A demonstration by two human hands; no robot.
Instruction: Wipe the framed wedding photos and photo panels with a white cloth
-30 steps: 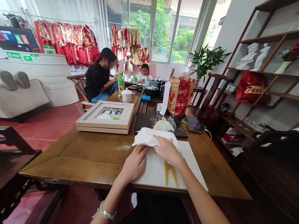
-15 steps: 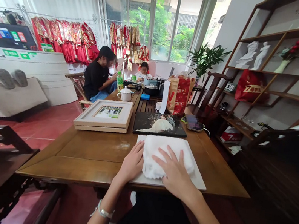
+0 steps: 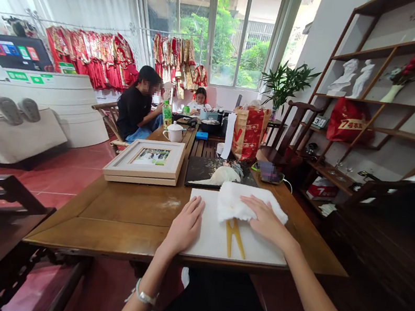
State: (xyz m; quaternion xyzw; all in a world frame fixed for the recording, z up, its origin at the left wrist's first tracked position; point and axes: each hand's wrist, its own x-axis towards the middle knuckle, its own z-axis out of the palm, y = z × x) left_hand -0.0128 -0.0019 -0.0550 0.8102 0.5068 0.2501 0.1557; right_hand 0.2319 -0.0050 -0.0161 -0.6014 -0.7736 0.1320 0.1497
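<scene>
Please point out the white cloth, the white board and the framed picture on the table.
Cloth (image 3: 237, 205), head view, on its middle folds.
Board (image 3: 210, 235), head view, on its bare face.
Framed picture (image 3: 150, 156), head view, on the photo inside.

A red bag (image 3: 347, 127) on the shelf is showing a white "7" with characters too small to read — nothing else is reading clearly.

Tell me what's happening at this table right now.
A person seated at the wooden table presses a white cloth with the right hand onto the far right part of a white board. The left hand lies flat on the board's left edge, steadying it. A yellow Y-shaped mark shows on the board just below the cloth. Beyond it lie a dark picture panel and a framed photo. Two other people sit at the far end.
</scene>
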